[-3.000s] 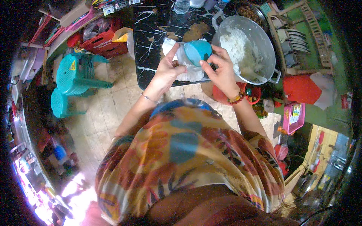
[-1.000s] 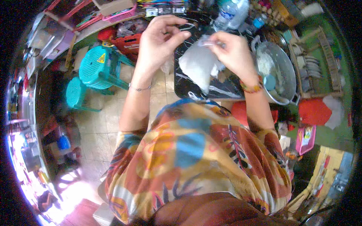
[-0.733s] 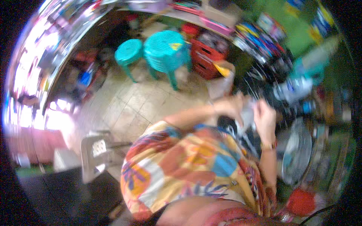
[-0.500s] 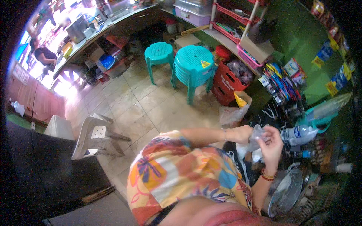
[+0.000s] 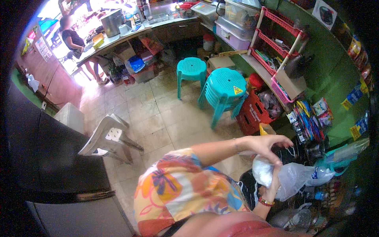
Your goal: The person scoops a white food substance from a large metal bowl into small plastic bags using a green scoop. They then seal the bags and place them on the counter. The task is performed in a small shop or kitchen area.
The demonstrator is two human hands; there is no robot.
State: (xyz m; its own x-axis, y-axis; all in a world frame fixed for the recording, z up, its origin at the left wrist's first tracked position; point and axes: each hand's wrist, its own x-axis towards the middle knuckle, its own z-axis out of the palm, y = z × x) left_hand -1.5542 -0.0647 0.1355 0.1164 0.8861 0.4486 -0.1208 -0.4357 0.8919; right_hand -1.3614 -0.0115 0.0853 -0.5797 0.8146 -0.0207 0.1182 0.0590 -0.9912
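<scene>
My left hand [image 5: 270, 145] reaches across from the left, its thumb and fingers spread apart in a curve with nothing between them. Just below it, my right hand [image 5: 274, 185], with a beaded bracelet at the wrist, comes up and holds a clear plastic bag [image 5: 295, 179]. The bag looks puffed out to the right of that hand and partly hides its fingers. Left of my right hand sits a white bundle [image 5: 262, 172], seemingly in plastic; its contents cannot be made out. A clear bottle with a blue label [image 5: 319, 175] lies beyond the bag.
Stacked green stools [image 5: 225, 85] and a single stool [image 5: 191, 69] stand ahead, beside a red crate [image 5: 252, 114]. A pale plastic chair [image 5: 112, 136] is at left. Hanging sachets [image 5: 306, 120] line the right wall. A person [image 5: 73, 41] stands by the far counter [image 5: 114, 39].
My left hand has let go of the plastic bag and opened. My right hand has moved lower with the bag, which has spread out. The view has shifted, showing more of the far counter.
</scene>
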